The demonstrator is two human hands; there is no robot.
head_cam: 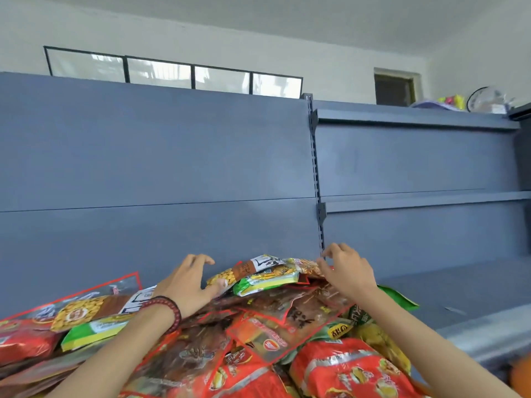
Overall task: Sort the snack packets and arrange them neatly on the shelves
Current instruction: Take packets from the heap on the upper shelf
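Peanut packet (253,271) lying flat atop the heap of snack packets (287,326) on the lower shelf (431,297), long axis left to right, right end slightly higher. Left hand (184,282) palm down, fingers spread and unclenched, thumb touching the packet's left end. Right hand (347,271) palm down at its right end, thumb and bent forefinger apart, clasping nothing.

Printed characters on the snack packets (304,317) are too blurred to read.
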